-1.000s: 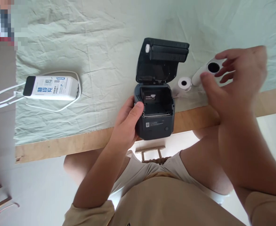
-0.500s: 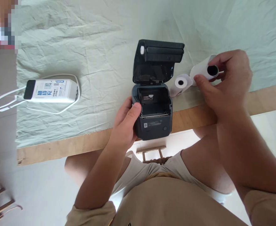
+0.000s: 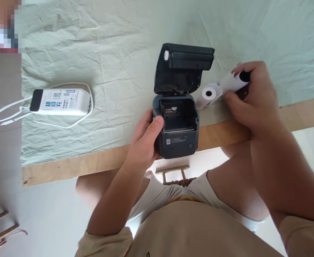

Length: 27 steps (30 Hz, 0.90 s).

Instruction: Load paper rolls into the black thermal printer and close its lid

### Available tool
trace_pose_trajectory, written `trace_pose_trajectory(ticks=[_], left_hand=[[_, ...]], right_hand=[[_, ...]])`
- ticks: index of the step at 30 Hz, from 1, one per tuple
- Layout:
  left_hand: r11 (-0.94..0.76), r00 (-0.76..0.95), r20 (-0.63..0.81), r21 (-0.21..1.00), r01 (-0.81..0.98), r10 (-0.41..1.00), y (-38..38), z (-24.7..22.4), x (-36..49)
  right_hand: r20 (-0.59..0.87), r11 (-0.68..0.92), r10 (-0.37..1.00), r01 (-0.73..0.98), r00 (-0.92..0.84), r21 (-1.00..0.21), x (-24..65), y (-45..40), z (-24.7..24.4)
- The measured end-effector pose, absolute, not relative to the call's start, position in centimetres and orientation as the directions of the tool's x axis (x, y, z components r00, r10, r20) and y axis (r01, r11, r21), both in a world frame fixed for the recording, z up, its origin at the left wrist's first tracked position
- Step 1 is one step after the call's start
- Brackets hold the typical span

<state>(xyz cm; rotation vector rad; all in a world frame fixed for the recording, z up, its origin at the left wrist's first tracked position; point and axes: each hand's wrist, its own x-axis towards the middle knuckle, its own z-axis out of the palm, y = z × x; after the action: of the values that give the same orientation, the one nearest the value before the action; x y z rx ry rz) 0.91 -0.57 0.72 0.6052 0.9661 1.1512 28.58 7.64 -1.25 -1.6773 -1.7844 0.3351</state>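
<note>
Both hands are holding something: the left hand grasps the printer by its left side, and the right hand is closed around the big roll. The printer is at the front of the table, its near end jutting past the wooden edge; whether it also rests on the table cannot be told. Its lid stands raised at the far side, bearing a dark roller with a white knob at the left end. Inside the open bay, a small printed label shows on the far wall. Left thumb presses the printer's upper rim, fingers wrapped round the side and mostly hidden, forearm slanting up from the lower left. Right thumb lies along the near side of the big roll, fingers curled over its far side near the black core, forearm coming from the lower right. Between printer and big roll, the small roll sits tilted, its dark-holed end upward. Well to the left on the green cloth lies a white charger ringed by a white cable.
</note>
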Motion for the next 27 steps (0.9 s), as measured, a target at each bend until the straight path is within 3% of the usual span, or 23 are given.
trace_pose_trajectory(ticks=[6,10,13,23,27], left_hand=[[0.34,0.093,-0.334,0.83,-0.441,0.938,-0.38,1.01,1.03],[0.346,0.093,-0.343,0.82,-0.457,0.935,-0.38,1.05,1.06],[0.348,0.1,-0.344,0.806,-0.479,0.934,-0.42,1.1,1.06],[0.334,0.089,-0.33,0.831,-0.444,0.94,-0.36,0.96,1.05],[0.342,0.092,-0.338,0.823,-0.454,0.937,-0.35,0.94,1.09]], right_hand=[[0.305,0.101,0.944,0.763,0.13,-0.639,28.7,8.02,-1.63],[0.302,0.081,0.946,0.817,0.117,-0.571,28.6,8.04,-1.53],[0.304,0.082,0.943,0.796,0.132,-0.6,28.5,7.9,-1.52],[0.295,0.146,0.955,0.832,0.022,-0.535,28.65,8.06,-1.48],[0.377,0.162,0.92,0.771,0.108,-0.616,29.23,8.36,-1.95]])
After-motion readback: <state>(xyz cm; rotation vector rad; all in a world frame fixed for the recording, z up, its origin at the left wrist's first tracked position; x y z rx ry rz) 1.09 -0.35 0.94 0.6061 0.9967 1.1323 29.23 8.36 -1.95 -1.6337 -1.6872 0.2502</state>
